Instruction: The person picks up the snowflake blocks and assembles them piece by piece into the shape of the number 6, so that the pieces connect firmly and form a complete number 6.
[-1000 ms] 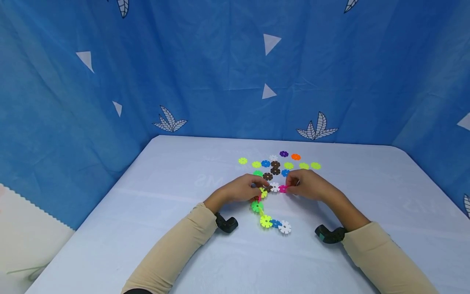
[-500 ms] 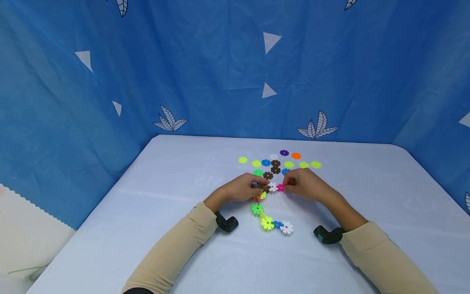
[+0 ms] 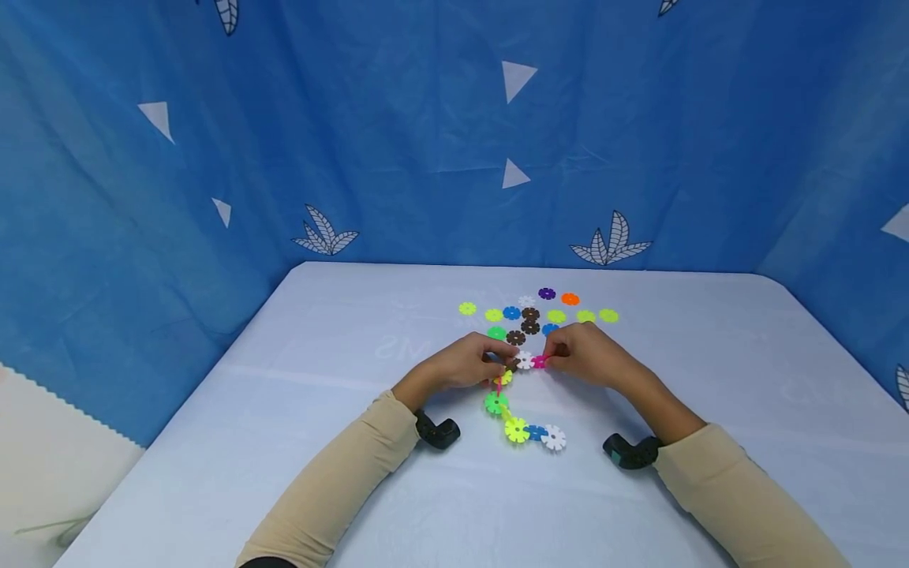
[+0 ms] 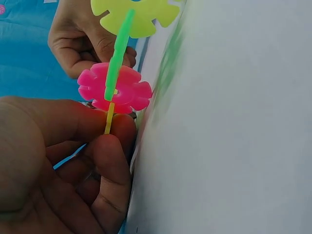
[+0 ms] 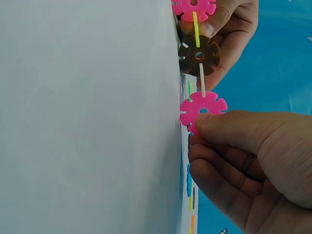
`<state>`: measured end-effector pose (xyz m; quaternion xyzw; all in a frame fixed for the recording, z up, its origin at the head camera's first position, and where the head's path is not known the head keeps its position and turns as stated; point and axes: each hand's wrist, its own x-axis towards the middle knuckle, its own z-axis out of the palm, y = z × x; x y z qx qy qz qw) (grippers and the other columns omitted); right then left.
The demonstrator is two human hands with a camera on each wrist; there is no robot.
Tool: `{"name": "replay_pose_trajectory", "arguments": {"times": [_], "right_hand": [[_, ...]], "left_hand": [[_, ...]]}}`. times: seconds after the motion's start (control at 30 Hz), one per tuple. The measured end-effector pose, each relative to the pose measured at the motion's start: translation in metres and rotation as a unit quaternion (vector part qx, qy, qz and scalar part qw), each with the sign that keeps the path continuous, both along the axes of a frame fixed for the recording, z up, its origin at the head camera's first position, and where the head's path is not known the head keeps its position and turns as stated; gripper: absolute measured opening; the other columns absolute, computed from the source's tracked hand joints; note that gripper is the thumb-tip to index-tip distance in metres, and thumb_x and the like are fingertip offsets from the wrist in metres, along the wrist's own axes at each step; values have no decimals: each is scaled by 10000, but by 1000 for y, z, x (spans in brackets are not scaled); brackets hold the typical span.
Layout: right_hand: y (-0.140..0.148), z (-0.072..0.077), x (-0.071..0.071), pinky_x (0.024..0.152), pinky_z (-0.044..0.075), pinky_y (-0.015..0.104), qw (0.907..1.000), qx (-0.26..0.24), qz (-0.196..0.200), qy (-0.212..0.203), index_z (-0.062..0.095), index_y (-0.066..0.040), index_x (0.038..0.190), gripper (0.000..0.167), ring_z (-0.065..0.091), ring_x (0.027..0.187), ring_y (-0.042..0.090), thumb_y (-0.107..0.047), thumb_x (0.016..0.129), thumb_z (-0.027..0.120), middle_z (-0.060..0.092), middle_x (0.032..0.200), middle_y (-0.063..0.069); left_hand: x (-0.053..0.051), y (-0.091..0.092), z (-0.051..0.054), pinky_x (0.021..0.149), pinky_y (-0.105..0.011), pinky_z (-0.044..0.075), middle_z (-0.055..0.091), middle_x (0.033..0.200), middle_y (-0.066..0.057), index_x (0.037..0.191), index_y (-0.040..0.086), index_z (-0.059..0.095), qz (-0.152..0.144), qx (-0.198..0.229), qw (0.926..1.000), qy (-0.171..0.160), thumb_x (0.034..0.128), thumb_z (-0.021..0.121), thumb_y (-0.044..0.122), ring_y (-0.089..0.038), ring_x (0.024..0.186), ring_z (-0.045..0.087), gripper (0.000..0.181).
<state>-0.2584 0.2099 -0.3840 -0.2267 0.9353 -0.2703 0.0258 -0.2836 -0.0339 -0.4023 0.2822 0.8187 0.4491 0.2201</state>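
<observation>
A curved chain of slotted flower-shaped plastic discs lies between my hands. My left hand [image 3: 461,364] pinches a yellow disc [image 4: 110,117] edge-on between thumb and finger. Beside it sit a pink disc [image 4: 131,90] and a green disc [image 3: 496,403]. My right hand [image 3: 595,355] grips the pink disc [image 5: 214,103] at the chain's far end, thumb on its face. That pink disc is joined to a white disc [image 3: 524,360], and the white one to a brown disc [image 5: 210,59]. The chain's near end runs through a yellow-green disc [image 3: 517,431] and a blue one to a white disc [image 3: 554,438].
Loose discs lie flat beyond the hands: several yellow-green, some brown and blue, a green disc [image 3: 496,334], a purple disc [image 3: 547,293] and an orange disc [image 3: 570,299]. A white cloth covers the table [image 3: 355,315]. A blue curtain [image 3: 426,158] hangs behind it.
My right hand and the pink disc have shifted slightly left, toward my left hand. The chain's near end has swung a little closer to me. My left hand has barely moved.
</observation>
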Motion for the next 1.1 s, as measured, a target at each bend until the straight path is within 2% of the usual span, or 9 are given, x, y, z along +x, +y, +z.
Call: {"name": "replay_pose_trajectory", "arguments": {"times": [0.27,0.47,0.73,0.93,1.1], "right_hand": [[-6,1,1,656,514,312,9999,10,44,-136,740,-115,819,122,568,724,174,-13,865,790,654,751,-44],[-7,0,1,638,500,310,9997,151,154,-90,740,-114,828,106,547,710,171,-30,873,788,627,727,-52],[-6,-1,0,677,508,321,9997,95,193,-91,730,-127,841,121,558,728,171,-22,878,778,633,756,-53],[-1,3,-2,735,543,323,9989,220,174,-371,715,-113,933,135,583,791,177,-21,866,787,647,834,-36],[13,5,-6,765,566,359,9986,299,-230,-357,706,-60,1078,174,604,888,231,-56,908,742,659,931,26]], "left_hand": [[1,-3,-2,644,-269,499,681,1158,-20,1369,40,630,27,20,10000,-21,981,619,-6,-149,732,580,391],[0,-3,-4,665,-259,499,685,1167,5,1374,54,629,60,-27,10000,-27,984,627,9,-138,806,585,392],[-2,-5,-4,693,-280,525,667,1133,-12,1361,40,621,15,-21,9999,-105,978,627,0,-155,848,601,386],[-2,-3,-1,703,-305,534,650,1111,-4,1403,88,584,49,3,9997,-237,1047,561,112,-173,863,601,357],[0,-1,-2,707,-306,521,644,1079,-10,1389,111,602,142,-43,9997,-173,1069,541,211,-183,728,582,341]]}}
